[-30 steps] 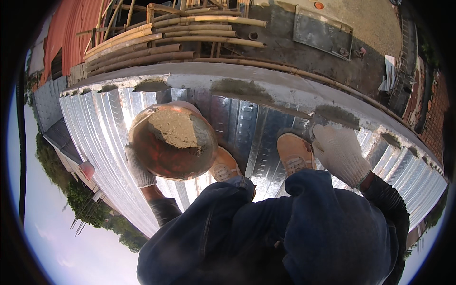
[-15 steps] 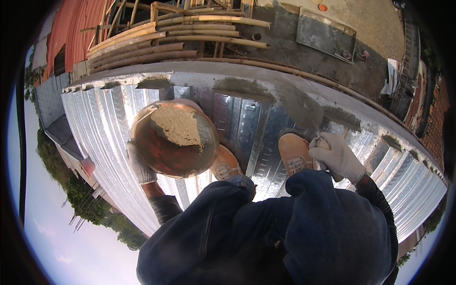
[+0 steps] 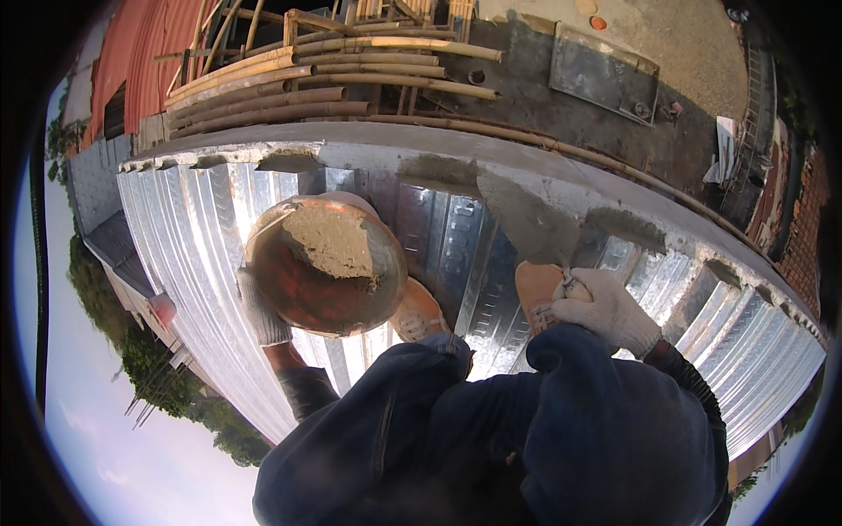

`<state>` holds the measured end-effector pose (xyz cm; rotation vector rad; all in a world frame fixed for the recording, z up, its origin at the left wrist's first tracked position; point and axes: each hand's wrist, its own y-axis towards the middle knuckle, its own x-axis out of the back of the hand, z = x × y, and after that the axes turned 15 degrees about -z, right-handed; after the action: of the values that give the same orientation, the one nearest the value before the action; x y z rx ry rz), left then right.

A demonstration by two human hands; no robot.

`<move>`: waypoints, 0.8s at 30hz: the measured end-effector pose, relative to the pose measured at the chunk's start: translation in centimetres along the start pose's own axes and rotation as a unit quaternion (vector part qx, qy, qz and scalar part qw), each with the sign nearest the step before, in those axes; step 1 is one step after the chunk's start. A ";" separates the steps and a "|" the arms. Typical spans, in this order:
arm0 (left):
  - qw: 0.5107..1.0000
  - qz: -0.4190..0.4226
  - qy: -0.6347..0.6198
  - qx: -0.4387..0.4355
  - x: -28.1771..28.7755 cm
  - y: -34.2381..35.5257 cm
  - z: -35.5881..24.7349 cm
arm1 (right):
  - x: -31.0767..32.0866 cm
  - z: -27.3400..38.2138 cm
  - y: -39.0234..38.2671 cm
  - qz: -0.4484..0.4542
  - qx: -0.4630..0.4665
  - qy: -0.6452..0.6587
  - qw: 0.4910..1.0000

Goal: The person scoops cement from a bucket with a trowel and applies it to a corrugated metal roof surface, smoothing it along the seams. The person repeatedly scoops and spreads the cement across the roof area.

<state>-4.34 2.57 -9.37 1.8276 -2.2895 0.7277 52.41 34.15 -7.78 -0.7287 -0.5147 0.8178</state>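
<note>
Ribbed metal sheeting (image 3: 206, 228) meets a concrete ledge (image 3: 360, 156). A trowel (image 3: 533, 221) points toward it, handle clasped in the right hand (image 3: 607, 307), likely for control. Well apart, the left hand (image 3: 260, 309) touches the bucket's (image 3: 320, 302) side, seemingly steadying its mortar (image 3: 331, 244); hidden fingers leave its grip unclear.

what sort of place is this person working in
Probably a building site, up on a roof: ridged metal sheeting lies underfoot, bamboo poles lie beyond the concrete edge, and there is a bucket of what looks like wet mortar.
</note>
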 end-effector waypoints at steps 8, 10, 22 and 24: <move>1.000 -0.002 0.019 -0.024 0.4 0.2 0.3 | -0.6 3.1 2.6 0.002 0.103 -0.046 0.994; 1.000 -0.005 0.002 -0.011 0.2 -0.3 0.1 | 0.0 4.1 3.9 -0.031 0.131 -0.063 0.989; 0.999 0.006 0.047 0.011 -4.6 -5.3 -5.0 | 1.0 10.5 4.9 0.022 0.182 -0.262 0.948; 0.999 0.014 0.041 0.002 -8.4 -7.3 -7.5 | 0.3 11.9 4.5 0.066 0.193 -0.258 0.944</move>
<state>3.30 12.22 -3.89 1.7383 -2.2674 0.7960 42.57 41.05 -3.40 -0.1786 -0.7493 1.2049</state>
